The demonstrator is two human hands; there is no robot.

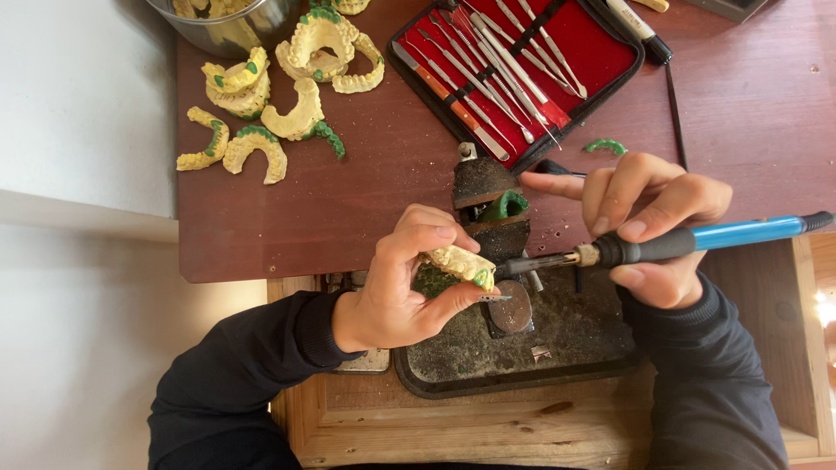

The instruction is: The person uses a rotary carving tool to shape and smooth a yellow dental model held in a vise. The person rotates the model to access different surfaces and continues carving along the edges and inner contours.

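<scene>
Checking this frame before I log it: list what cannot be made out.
- Head view: most of the dental cast is hidden by the left hand.
- The heated tool is cut off by the right edge.
- The metal bowl is cut by the top edge.

Head-worn view, steeply downward, close over workbench [366, 209]

Tool case [522, 70] right of dental casts [270, 104]
</scene>
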